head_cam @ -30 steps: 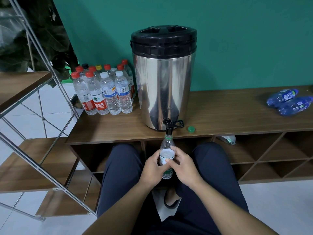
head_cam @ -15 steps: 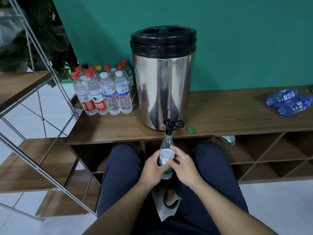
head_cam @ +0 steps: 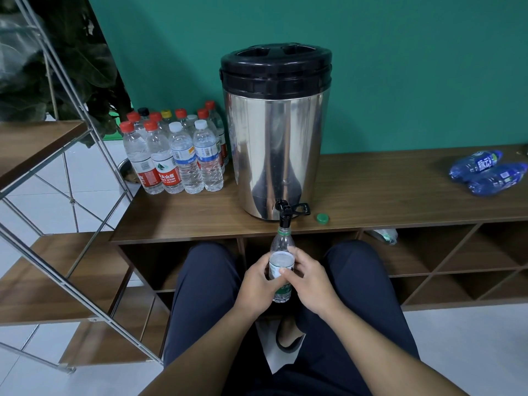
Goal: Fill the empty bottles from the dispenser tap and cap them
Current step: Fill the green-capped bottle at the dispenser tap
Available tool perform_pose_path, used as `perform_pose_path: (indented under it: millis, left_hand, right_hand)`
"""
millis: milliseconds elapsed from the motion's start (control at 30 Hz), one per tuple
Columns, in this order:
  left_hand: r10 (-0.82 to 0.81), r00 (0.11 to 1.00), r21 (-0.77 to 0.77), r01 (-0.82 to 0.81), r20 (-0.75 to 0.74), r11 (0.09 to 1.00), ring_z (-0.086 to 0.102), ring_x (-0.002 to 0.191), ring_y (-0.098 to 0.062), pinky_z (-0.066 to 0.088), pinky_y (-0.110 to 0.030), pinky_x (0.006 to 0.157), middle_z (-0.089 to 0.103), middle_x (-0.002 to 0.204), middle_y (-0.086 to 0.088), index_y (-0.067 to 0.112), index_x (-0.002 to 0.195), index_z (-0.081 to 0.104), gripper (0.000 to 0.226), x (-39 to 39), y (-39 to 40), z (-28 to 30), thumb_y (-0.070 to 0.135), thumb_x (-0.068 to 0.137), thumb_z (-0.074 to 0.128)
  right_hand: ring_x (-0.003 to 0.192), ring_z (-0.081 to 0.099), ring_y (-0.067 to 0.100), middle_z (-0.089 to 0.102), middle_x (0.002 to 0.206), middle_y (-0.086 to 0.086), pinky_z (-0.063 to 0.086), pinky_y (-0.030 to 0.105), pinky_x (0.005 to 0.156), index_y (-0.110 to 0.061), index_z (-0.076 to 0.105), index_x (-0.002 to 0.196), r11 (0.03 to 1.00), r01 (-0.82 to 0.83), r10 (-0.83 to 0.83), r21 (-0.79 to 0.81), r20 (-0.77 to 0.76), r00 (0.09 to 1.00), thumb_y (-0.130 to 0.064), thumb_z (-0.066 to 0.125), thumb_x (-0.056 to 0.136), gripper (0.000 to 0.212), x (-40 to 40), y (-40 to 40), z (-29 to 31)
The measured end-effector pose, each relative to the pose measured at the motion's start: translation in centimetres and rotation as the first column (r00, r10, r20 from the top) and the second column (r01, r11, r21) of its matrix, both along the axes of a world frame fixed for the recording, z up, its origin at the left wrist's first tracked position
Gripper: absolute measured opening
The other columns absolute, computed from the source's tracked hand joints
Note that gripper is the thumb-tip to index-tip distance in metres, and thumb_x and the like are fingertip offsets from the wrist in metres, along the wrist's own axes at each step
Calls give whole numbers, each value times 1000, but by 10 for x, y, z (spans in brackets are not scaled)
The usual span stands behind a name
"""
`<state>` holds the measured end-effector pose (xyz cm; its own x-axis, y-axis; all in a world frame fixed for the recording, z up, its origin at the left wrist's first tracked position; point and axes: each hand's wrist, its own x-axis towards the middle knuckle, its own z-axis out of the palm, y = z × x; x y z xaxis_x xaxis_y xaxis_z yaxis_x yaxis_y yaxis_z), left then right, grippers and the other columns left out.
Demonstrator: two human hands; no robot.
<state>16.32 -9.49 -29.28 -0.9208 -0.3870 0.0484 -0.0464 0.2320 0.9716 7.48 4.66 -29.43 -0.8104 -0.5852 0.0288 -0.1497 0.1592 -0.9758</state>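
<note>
Head camera: looking forward and down, close before the dispenser [head_cam: 275, 132], facing the green wall [head_cam: 400, 67].

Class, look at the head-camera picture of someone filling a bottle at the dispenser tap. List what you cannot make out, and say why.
- Head view: the bottle's lower body is wrapped by the left hand and right hand.
- Whether water flows: the tap spout covers the bottle mouth.
- The dispenser's contents: opaque steel.
- The shelf bottle: mostly under the counter.

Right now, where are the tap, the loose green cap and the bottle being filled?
tap [head_cam: 284, 215], head view, its black spout.
green cap [head_cam: 322, 218], head view, its top.
bottle [head_cam: 281, 243], head view, its clear shoulder.
</note>
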Motion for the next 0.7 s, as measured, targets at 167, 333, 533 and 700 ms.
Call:
perform_pose_path:
  millis: [167,333,533,700]
  left_hand:
    - [2,1000,6,-2,-1,1000,74,122,-10,59,-45,110,79,128,11,33,137,72,45,0,0,0,19,97,86]
    - [-4,1000,12,5,-6,1000,73,123,-11,58,-45,111,78,129,11,32,138,71,45,0,1,1,18,98,85]
    - [-5,1000,22,5,-6,1000,74,122,-11,58,-45,111,79,129,10,31,138,72,45,0,0,0,17,97,86]
    - [-8,1000,37,8,-9,999,74,121,-12,59,-44,110,79,128,9,31,137,72,45,0,1,0,17,97,86]
  right_hand:
    - [127,72,7,78,131,-17,56,37,114,-35,68,140,1000,5,-5,8,-2,1000,-5,77,102,49,0,0,0]
    - [128,71,4,76,131,-24,56,35,115,-43,66,136,1000,14,-14,13,1,1000,-5,78,102,52,2,0,2]
    - [128,71,5,77,132,-19,56,37,115,-41,67,138,1000,9,-9,-2,6,1000,-7,78,102,51,2,0,3]
    - [129,71,4,77,133,-22,56,33,113,-45,65,136,1000,14,-14,-8,11,1000,-6,78,102,53,3,1,4]
